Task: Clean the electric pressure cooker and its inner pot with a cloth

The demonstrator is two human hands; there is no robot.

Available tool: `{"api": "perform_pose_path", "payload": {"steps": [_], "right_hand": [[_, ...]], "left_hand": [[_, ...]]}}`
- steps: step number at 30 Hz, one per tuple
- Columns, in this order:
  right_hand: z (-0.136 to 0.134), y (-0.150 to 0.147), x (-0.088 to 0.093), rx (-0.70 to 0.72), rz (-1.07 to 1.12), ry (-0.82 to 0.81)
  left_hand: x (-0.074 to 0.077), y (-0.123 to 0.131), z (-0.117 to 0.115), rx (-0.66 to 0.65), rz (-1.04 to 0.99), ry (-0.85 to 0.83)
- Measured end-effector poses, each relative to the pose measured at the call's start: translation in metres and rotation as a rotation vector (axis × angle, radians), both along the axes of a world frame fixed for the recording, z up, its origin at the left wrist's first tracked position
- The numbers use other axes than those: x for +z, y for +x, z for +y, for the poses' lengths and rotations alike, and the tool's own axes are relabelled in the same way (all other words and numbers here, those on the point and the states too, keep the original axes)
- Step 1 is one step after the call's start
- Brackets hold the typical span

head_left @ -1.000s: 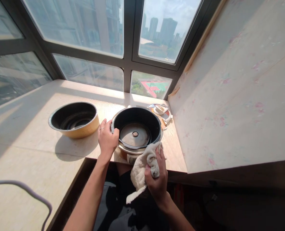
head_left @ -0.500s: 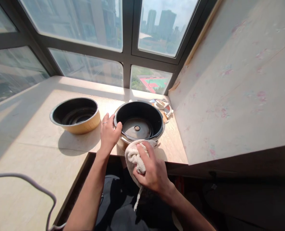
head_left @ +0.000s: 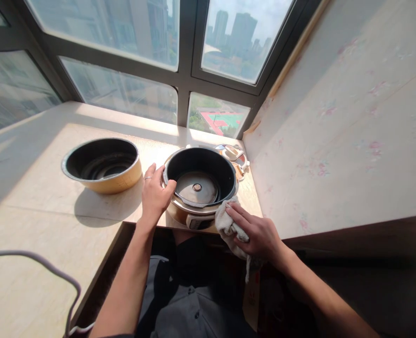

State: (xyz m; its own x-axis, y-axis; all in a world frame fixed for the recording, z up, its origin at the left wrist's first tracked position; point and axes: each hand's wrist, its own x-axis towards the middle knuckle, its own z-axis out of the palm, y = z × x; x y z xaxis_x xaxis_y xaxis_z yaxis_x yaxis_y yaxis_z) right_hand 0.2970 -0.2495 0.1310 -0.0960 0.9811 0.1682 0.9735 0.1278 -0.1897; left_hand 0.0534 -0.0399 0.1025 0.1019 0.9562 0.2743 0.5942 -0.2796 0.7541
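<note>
A round cooker body [head_left: 183, 215] with a dark interior and a metal plate at its bottom stands near the ledge's front edge. My left hand [head_left: 155, 192] rests on its left rim, thumb apart from the fingers. In my right hand [head_left: 257, 234] is a bunched pale cloth [head_left: 229, 223], which touches the cooker's front right side. To the left sits a gold inner pot [head_left: 119, 182], dark inside, apart from both hands.
Small white and orange items [head_left: 234, 155] lie behind the cooker at the right. A grey cable [head_left: 49, 267] runs over the ledge [head_left: 25, 300] at the lower left. Windows rise behind, and a flowered wall [head_left: 334, 141] stands at the right.
My right hand has moved right with the cloth, from the cooker's front to its front right side, uncovering the front panel. My left hand remains on the rim.
</note>
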Motion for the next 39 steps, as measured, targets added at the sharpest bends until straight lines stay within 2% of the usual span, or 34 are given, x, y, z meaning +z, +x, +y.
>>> {"api": "perform_pose_path", "payload": {"steps": [3,6,10,13,17,22,26,31,33,36,39], "right_hand": [[-0.002,0.03,-0.009,-0.166,0.046,0.028],[-0.006,0.051,-0.013,-0.317,0.212,0.101],[-0.014,0.053,-0.02,-0.417,0.547,0.188],[-0.011,0.033,-0.033,-0.5,0.726,0.263],[0.006,-0.02,-0.062,-0.594,0.873,0.359],[0.015,-0.084,-0.094,-0.668,0.895,0.508],[0.006,-0.106,-0.106,-0.554,0.727,0.588],[0.006,-0.126,-0.113,-0.229,0.461,0.524],[0.012,-0.134,-0.114,-0.124,0.384,0.534],[0.026,-0.141,-0.111,-0.028,0.326,0.584],[0.041,-0.15,-0.104,0.075,0.353,0.5]], "left_hand": [[0.0,0.0,0.0,0.002,0.009,-0.007],[0.0,0.001,-0.001,0.004,0.016,0.002],[-0.002,0.001,-0.001,0.013,0.022,0.018],[-0.003,0.001,-0.001,0.026,0.027,0.017],[-0.004,0.001,-0.002,0.027,0.032,0.016],[-0.003,0.001,-0.003,0.026,0.032,0.018],[-0.003,0.002,-0.004,0.011,0.034,0.018],[-0.004,0.001,-0.002,-0.004,0.015,0.022],[-0.006,-0.004,0.001,-0.057,-0.047,0.004],[-0.01,-0.02,0.006,-0.209,-0.354,-0.117],[-0.015,-0.039,0.006,-0.303,-0.809,-0.312]]}}
